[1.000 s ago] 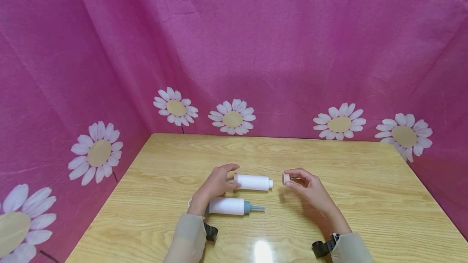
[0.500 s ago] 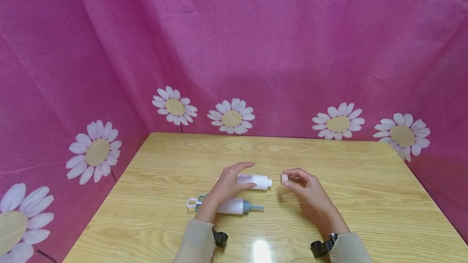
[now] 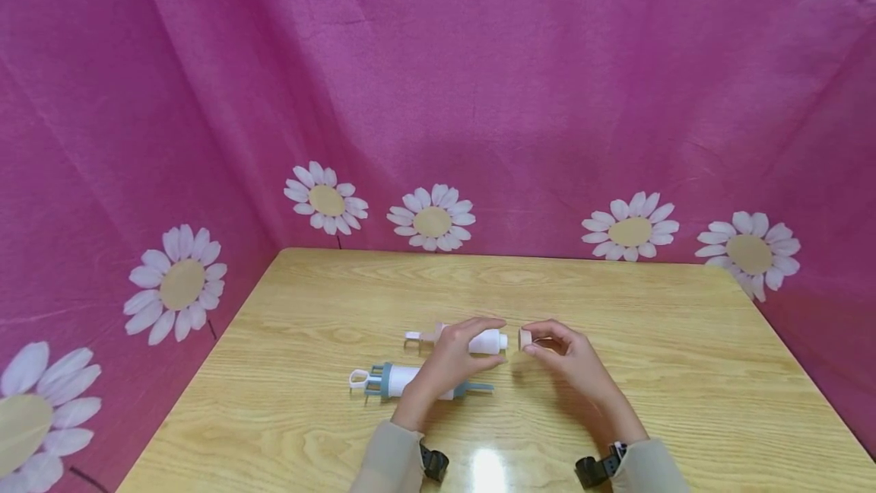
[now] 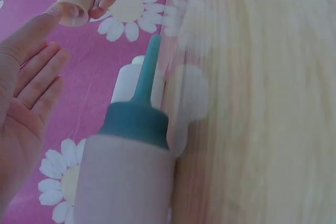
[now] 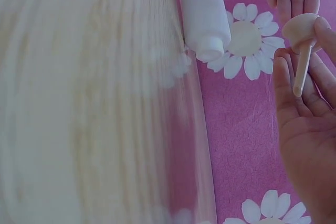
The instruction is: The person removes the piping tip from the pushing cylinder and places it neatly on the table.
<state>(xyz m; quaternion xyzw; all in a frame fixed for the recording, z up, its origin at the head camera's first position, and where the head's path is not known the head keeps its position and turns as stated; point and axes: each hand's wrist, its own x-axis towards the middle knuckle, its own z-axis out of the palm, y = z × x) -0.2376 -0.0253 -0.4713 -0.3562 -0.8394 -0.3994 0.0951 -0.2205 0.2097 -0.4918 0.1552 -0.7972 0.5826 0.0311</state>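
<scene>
My right hand (image 3: pixel 582 365) pinches a beige funnel-shaped nozzle (image 5: pixel 300 31) between thumb and fingers, its slim spout pointing back toward the palm. The nozzle's wide end faces the small white neck of a white syringe-like tube (image 3: pixel 487 341) lying on the table, with a gap between them. My left hand (image 3: pixel 452 362) is spread over that tube and hides its middle, fingers and thumb reaching toward the nozzle and gripping nothing. In the left wrist view the thumb overlaps the nozzle's rim. Under the left wrist lies a second syringe-like tube (image 3: pixel 404 380) with a teal nozzle (image 4: pixel 142 111).
The light wood table (image 3: pixel 328 295) spreads around both tubes. A pink cloth with daisies (image 3: pixel 520 120) hangs behind and along the left side. The second tube's white pull handle (image 3: pixel 359 379) points left, as does the first tube's handle (image 3: pixel 413 336).
My left hand has moved right along the white tube toward the nozzle, uncovering both pull handles on the left. My right hand has shifted slightly left, still pinching the nozzle.
</scene>
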